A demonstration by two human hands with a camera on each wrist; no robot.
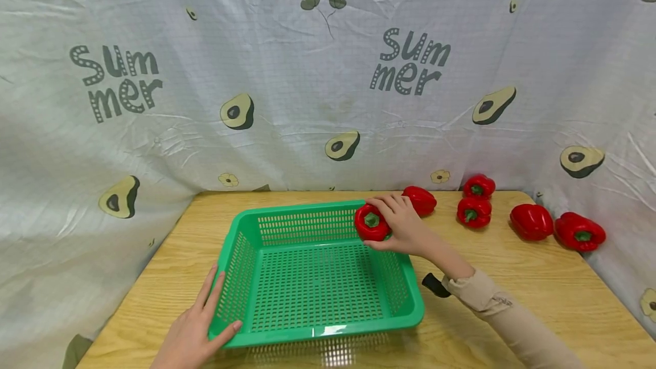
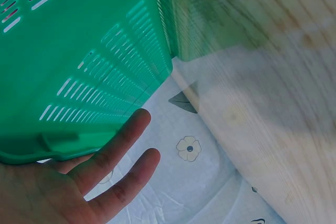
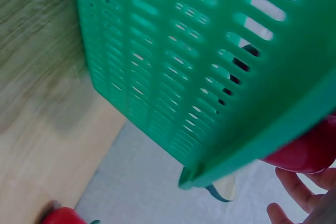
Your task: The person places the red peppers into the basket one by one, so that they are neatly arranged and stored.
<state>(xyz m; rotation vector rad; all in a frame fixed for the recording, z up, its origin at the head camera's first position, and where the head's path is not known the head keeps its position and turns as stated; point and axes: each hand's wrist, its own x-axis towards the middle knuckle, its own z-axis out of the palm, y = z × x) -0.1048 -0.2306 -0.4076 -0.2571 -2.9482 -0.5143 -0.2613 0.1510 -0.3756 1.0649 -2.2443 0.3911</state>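
A green basket point(image 1: 287, 337) stands on the wooden tabletop point(image 1: 169, 283), its slotted floor and walls in plain sight from above, and at its far right corner a red pepper point(image 1: 366, 229) is held with its green stem facing the basket's interior. The right hand point(image 1: 402, 226) has that pepper, fingers curved over the top and thumb below; whether the fruit touches the rim I cannot tell. The left hand point(image 1: 192, 323) lies at the near left corner, fingers fairly straight along the outside and thumb reaching over the near rim, so the held pepper sits well apart from it, diagonally across the basket. The left wrist view adds what the head view hides: two fingers extend apart from each other outside the wall, with another finger partly covered by the rim. The right wrist view looks at the basket's outer wall, showing the held pepper partly behind the rim and fingertips against its underside. Further red fruit is on the tabletop: a single pepper point(image 1: 420, 201) just beyond the right hand, a front pepper point(image 1: 474, 213) with a rear pepper point(image 1: 479, 186) close behind it, and toward the right edge a smooth-sided pepper point(image 1: 532, 222) beside an end pepper point(image 1: 580, 232) whose stem shows.
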